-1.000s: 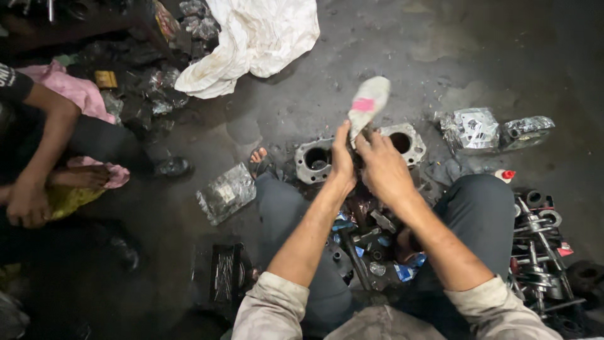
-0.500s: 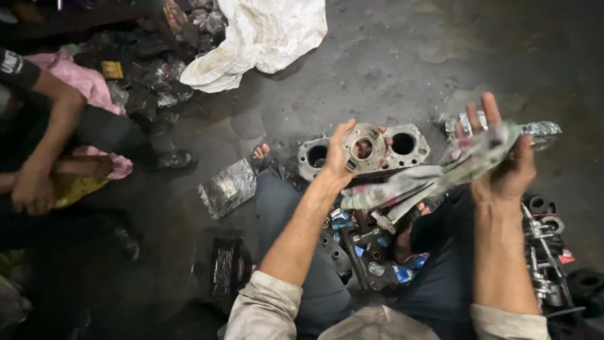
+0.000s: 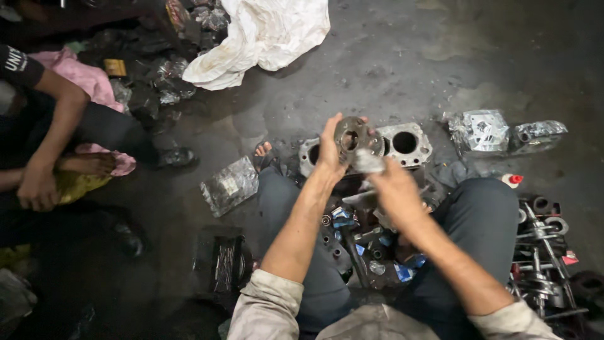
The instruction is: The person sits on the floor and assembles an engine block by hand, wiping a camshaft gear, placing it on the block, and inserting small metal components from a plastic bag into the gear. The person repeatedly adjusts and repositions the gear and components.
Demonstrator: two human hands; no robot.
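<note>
A person sits on a dark, stained concrete floor (image 3: 402,56), seen from a camera on their own head looking down. The landmark is a grey metal engine cylinder block with 2 round bores (image 3: 402,146), lying on the floor just past the knees. Directly in front of this block, the left hand (image 3: 331,148) is raised, its fingers curled tight around the edge of a round, rusty-brown metal flange with a centre hole (image 3: 352,135). Just nearer than the block, the right hand (image 3: 393,189) is closed on a crumpled grey rag (image 3: 368,162), which presses against the flange's lower edge. Nearer still, between the legs, lies a heap of small metal parts and blue wrappers (image 3: 371,242). Right of the block sit 2 clear plastic bags of parts (image 3: 481,131). Far beyond it lies a crumpled white sack (image 3: 264,34). Far left of it, another person's arm (image 3: 53,141) rests on a knee.
</note>
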